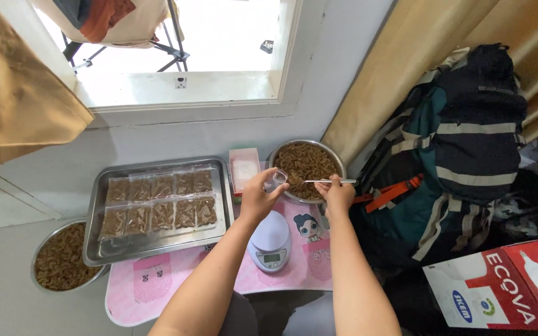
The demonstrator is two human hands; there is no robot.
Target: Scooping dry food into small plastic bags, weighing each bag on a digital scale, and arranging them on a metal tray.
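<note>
My left hand (258,196) holds a small clear cup (279,177) up at the near rim of a round metal bowl (339,163) full of brown pieces. My right hand (336,194) grips thin metal tweezers (328,181), their tips pointing left toward the cup, over the bowl's brown contents. Below both hands a small white kitchen scale (271,241) sits on a pink table (157,280). Both forearms reach up from the bottom of the view.
A metal tray (157,244) with several clear bags of brown pieces lies left of the scale. A second metal bowl (60,256) of brown pieces stands at lower left. A small pink box (244,167) sits by the wall. A backpack (456,149) and a red-and-white carton (505,286) crowd the right.
</note>
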